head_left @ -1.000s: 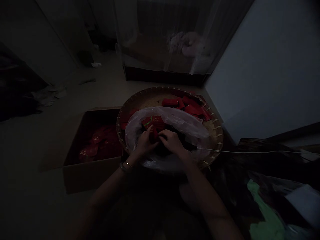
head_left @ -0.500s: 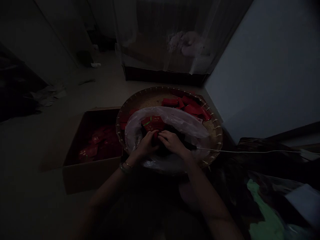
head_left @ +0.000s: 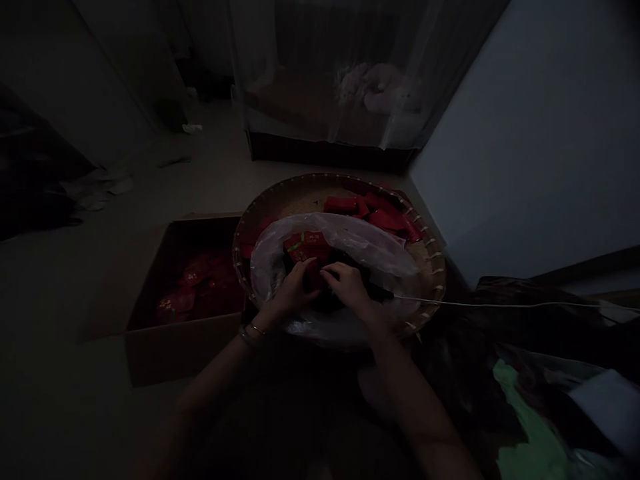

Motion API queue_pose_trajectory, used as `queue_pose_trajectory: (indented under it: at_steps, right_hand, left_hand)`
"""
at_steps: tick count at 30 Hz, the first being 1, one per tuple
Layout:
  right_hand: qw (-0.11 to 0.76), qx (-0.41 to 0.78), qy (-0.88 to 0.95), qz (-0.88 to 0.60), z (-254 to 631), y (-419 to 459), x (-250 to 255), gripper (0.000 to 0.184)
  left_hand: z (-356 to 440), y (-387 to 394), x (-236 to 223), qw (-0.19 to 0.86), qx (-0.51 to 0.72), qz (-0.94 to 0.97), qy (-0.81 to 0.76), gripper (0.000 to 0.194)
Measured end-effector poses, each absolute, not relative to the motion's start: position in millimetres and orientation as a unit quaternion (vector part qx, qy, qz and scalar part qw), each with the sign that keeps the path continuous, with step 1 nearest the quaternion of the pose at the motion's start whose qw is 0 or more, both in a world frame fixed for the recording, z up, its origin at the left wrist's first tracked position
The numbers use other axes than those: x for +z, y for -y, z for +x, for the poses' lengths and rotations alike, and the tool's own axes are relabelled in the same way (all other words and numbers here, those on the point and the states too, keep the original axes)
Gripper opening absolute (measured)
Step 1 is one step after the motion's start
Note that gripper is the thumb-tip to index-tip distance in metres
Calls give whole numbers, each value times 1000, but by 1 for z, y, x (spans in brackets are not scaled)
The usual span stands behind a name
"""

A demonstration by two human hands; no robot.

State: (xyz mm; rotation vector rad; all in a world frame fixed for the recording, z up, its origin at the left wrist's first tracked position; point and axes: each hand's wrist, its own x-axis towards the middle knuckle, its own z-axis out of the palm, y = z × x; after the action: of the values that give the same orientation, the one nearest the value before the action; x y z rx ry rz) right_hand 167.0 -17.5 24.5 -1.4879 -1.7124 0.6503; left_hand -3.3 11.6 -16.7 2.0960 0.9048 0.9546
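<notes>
In the dim head view, my left hand [head_left: 293, 288] is closed around a small red packet [head_left: 313, 275]. My right hand [head_left: 346, 283] has its thumb and fingers pinched together at the packet's right edge; whether anything else is between them is too dark to tell. Just beyond the hands lies a red printed pouch [head_left: 309, 244] with a green strip. It rests on something black inside a crumpled clear plastic bag [head_left: 350, 235]. The bag sits in a round woven bamboo tray [head_left: 285, 193].
More red packets [head_left: 385, 217] lie at the tray's far right. A cardboard box [head_left: 185, 350] holding red pouches [head_left: 197, 270] stands to the left. A white cord [head_left: 480, 304] runs right from the tray. Green cloth [head_left: 533, 427] lies at lower right, beside a wall [head_left: 540, 133].
Both hands stay over the bag, with small finger movements at the red packet. The right fingers came closer to the left, then drew slightly back to the right.
</notes>
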Motion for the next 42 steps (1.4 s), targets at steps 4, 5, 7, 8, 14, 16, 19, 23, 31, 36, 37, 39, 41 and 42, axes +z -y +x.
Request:
queue_pose_trajectory:
  at_steps: [4,5,7,8,14,16,19,23,31,36,37,39,41,42]
  right_hand:
    - [430,315,586,-610,182,14,23,24]
    - [440,323,571,-614,186,13,24,26]
    - [453,326,556,-615,193,13,26,28]
    - [458,317,559,-615,195,14,27,29]
    - [462,206,624,-595,195,20,32,26]
    - [456,239,605,-607,195,21,32,29]
    - [441,327,559,-621,194,20,33,29]
    - [477,400,503,-600,193,18,30,29]
    - [519,353,518,-582,196,23,37,33]
    - [382,360,651,-549,213,29,60,34]
    - [354,382,653,-550,217,29,63,35]
    - [298,427,647,-557,226,26,66,38]
    - [259,443,649,-562,231,22,67,36]
    - [243,442,657,-560,233,20,68,34]
  left_hand:
    - [-7,-15,-22,436,354,747,-356,70]
    - [-7,-17,-24,473,349,724,-363,65]
    - [-8,-21,-30,534,331,679,-380,56]
    - [-8,-22,-33,553,325,659,-391,55]
    - [-8,-21,-35,585,346,594,-429,57]
    - [-8,-19,-32,594,343,590,-425,56]
    - [-8,-17,-27,597,329,605,-412,53]
    - [-8,-17,-25,604,313,621,-390,52]
    - [-8,-18,-22,625,307,602,-391,52]
    - [-9,-16,-18,601,300,634,-384,46]
    - [-9,-15,-17,600,293,640,-380,45]
    - [-9,-14,-16,602,276,651,-370,43]
    - [-8,-12,-17,599,264,664,-362,42]
    - [-8,-11,-17,590,262,673,-360,41]
